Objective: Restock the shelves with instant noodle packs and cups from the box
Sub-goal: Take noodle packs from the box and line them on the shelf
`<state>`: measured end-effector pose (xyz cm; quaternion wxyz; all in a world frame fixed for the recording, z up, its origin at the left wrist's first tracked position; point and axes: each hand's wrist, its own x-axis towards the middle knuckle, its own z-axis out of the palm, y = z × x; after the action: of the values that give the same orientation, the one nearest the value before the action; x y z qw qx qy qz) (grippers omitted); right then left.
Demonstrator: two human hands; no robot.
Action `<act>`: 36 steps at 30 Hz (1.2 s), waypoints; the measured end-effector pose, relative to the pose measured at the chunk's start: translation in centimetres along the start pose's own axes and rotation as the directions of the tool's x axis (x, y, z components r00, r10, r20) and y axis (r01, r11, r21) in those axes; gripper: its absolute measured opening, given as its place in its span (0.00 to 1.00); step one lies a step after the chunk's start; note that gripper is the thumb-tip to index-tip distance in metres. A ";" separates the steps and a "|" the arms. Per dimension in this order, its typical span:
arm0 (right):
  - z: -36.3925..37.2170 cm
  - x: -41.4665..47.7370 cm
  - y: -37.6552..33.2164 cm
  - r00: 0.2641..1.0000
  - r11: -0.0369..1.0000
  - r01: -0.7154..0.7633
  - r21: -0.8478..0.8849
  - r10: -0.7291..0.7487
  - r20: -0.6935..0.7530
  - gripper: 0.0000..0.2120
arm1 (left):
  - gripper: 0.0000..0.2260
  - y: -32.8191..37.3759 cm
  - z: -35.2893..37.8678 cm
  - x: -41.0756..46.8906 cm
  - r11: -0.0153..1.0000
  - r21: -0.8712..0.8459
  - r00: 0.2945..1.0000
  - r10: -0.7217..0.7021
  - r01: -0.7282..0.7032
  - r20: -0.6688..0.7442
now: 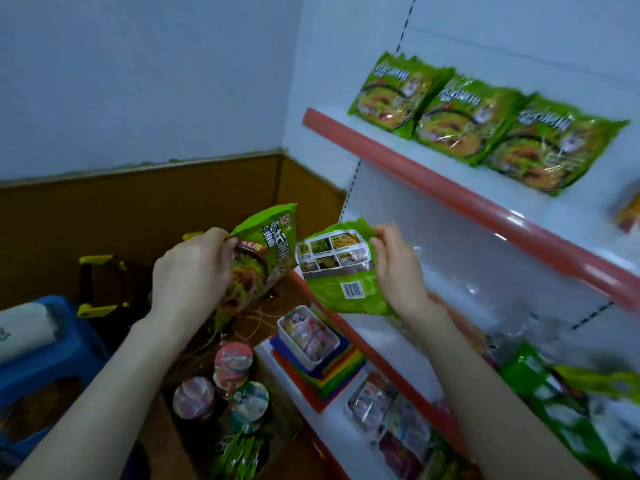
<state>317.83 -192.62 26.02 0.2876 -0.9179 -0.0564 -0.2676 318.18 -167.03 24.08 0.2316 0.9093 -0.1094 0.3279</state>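
Now pinching one green pack point(265, 258) in left hand point(188, 268), second pack point(341, 275) in right hand point(398, 268), by edges only; could slip and drop onto cups point(232, 362) below.

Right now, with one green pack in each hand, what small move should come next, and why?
Probably turn the back-facing pack in the right hand front outward and lift it toward the upper shelf. Its barcode side faces us, while the three green packs there show their fronts. The left hand grips a second pack.
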 end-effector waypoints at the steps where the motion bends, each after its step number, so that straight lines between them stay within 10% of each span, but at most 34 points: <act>1: -1.1 0.3 0.0 0.999 1.000 0.007 -0.006 -0.007 -0.032 0.15 | 0.11 0.8 -0.4 0.7 1.000 -0.001 0.999 0.019 -0.020 -0.033; 19: -21.9 15.9 4.7 0.843 0.989 0.129 -0.068 -0.146 -0.518 0.10 | 0.14 14.7 -1.4 12.9 0.992 -0.063 0.920 0.081 -0.114 -0.384; 36: -23.1 15.4 12.3 0.952 0.986 -0.114 0.123 0.144 -0.271 0.09 | 0.11 15.6 1.6 16.9 0.992 -0.084 0.939 0.063 -0.096 -0.338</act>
<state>323.54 -216.45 43.95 0.3579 -0.8562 0.0307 -0.3713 326.45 -182.19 39.44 0.2781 0.8227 -0.1212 0.4808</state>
